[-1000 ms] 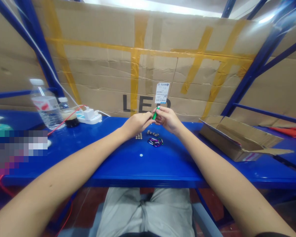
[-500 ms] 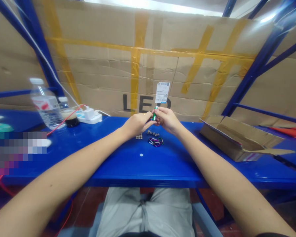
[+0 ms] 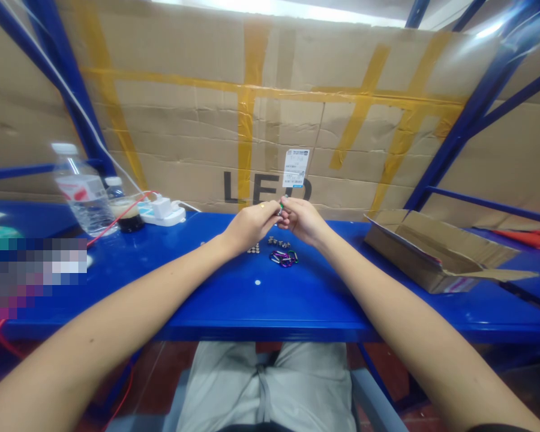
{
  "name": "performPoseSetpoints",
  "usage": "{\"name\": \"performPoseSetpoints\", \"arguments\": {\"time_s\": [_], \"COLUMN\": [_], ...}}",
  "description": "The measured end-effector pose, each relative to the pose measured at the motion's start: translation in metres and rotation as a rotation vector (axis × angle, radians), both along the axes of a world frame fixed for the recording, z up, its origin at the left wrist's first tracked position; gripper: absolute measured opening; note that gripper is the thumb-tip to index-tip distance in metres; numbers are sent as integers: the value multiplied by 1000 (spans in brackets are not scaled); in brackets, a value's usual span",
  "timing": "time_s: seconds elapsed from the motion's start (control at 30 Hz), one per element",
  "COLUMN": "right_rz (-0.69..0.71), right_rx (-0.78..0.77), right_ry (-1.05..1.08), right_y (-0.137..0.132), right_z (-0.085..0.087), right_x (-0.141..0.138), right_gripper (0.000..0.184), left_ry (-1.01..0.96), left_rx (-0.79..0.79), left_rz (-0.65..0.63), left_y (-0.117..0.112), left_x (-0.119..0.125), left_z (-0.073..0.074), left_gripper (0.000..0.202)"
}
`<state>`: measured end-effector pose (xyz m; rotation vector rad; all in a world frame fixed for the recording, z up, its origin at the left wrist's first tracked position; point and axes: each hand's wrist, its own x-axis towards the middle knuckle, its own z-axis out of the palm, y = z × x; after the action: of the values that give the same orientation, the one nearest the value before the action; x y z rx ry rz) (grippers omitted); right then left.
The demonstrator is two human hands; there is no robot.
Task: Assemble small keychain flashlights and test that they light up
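My left hand (image 3: 251,224) and my right hand (image 3: 302,219) meet above the blue table (image 3: 207,294), both pinched on a small green cylinder (image 3: 281,207) of which only a tip shows between the fingers. Just below the hands lie several small silver metal pieces (image 3: 279,243), a second small cluster of them (image 3: 252,248), and a bunch of coloured carabiner clips (image 3: 284,258).
A clear water bottle (image 3: 83,189), a smaller dark bottle (image 3: 122,207) and a white power strip (image 3: 162,211) with a red cable stand at the left. An open cardboard box (image 3: 432,252) lies at the right. Taped cardboard (image 3: 270,120) walls the back.
The green cylinder stuck out clearly above the fingers before; now both hands have closed over it and only its tip shows. The hands stay in the same place.
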<state>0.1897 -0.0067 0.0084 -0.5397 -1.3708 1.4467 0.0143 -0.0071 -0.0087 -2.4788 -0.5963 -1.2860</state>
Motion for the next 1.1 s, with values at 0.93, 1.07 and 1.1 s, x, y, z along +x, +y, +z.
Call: {"name": "performPoseSetpoints", "arguments": {"time_s": [0.93,1.07,1.1], "right_rz": [35,19,22], "right_rx": [-281,-322,-332], "right_ry": [71,118,130], "right_y": [11,9,8], "right_z": [-3,-2,-1], "right_x": [0,-2,-2], "right_gripper": [31,28,28], "left_ry": [-61,-47,-42], "left_rx": [0,31,41], "left_rz": [-21,-3,-2], "left_y": [3,5,5], "left_x": [1,1,1], "left_z": [0,-1,-2], "left_gripper": [12,12,13]}}
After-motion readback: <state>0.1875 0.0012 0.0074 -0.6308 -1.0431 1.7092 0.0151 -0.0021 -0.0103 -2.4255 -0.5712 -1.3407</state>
